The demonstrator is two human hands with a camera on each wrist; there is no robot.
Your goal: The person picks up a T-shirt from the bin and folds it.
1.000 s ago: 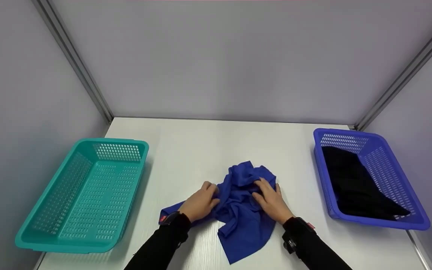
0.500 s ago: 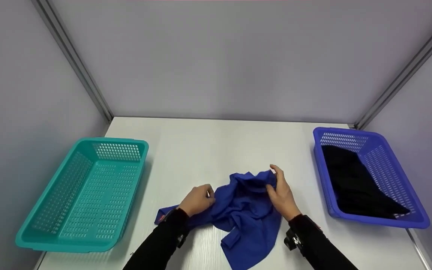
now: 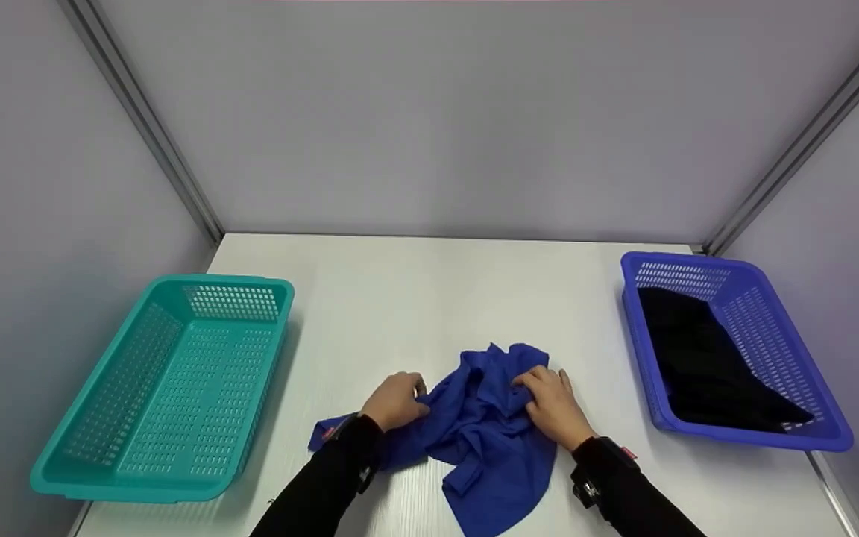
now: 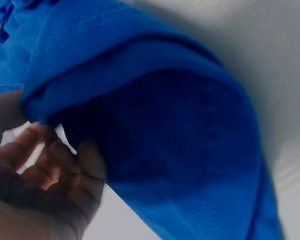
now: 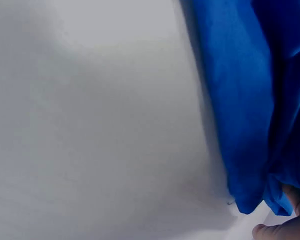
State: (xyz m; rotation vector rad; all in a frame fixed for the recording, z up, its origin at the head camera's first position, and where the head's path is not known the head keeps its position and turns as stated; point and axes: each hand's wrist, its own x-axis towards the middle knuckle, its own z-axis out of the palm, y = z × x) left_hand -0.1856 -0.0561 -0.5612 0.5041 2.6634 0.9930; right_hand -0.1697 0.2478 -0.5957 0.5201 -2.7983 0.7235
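A crumpled blue garment (image 3: 485, 440) lies on the white table, one narrow end stretching out to the left. My left hand (image 3: 394, 403) pinches that stretch of cloth. Up close in the left wrist view, a stitched hem curves over a wide fold of the garment (image 4: 155, 125), and the left hand (image 4: 50, 175) has its thumb and curled fingers at the fabric's edge. On the other side, my right hand (image 3: 555, 406) grips the upper right of the bunched cloth with bent fingers. Only some fingers of the right hand (image 5: 290, 220) show in the right wrist view, at the cloth's edge.
A teal perforated basket (image 3: 291, 298) with nothing in it stands at the left of the table (image 3: 414, 291). At the right, a purple-blue basket (image 3: 802, 358) holds folded black cloth (image 3: 698, 365). Grey panels (image 3: 429, 119) enclose the back and both sides.
The right hand lifts off to the garment's upper right edge with fingers spread, then comes back in and grips it. The bunched cloth shifts slightly toward the front; the left hand barely moves.
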